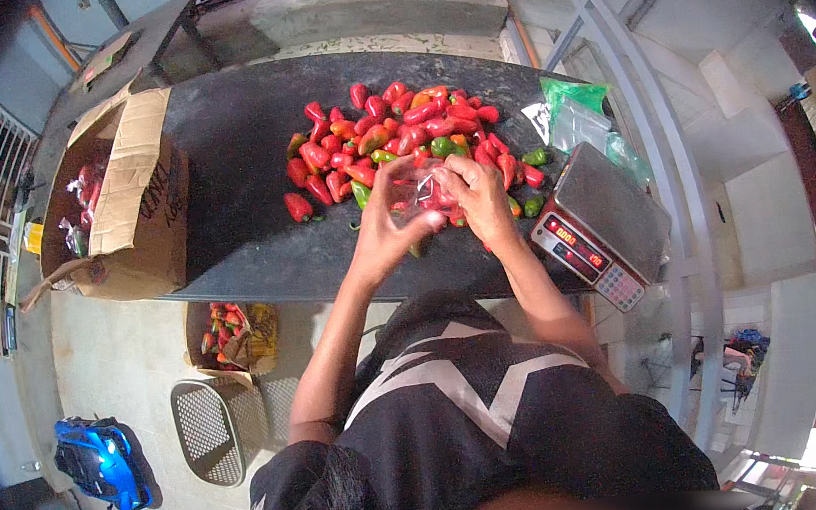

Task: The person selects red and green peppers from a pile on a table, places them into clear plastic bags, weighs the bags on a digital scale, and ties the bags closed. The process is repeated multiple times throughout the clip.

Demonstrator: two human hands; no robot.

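Both my hands are at a clear plastic bag (pixel 419 192) above the near side of a heap of peppers (pixel 379 137). Curved around the bag's left side is my left hand (pixel 390 219), its thumb toward me. My right hand (pixel 476 190) pinches the bag's right edge between thumb and fingers. Red shows through the film; I cannot tell whether those peppers lie inside the bag or behind it. Most of the heap is red, with some orange and green ones, spread loose on the black table (pixel 232 169).
A digital scale (pixel 610 209) with lit red digits stands on the right, by green and clear plastic bags (pixel 577 118). At left, an open cardboard box (pixel 144 187) holds bagged peppers. Below are another pepper box (pixel 225 340), a plastic basket (pixel 209 432) and a blue backpack (pixel 103 463).
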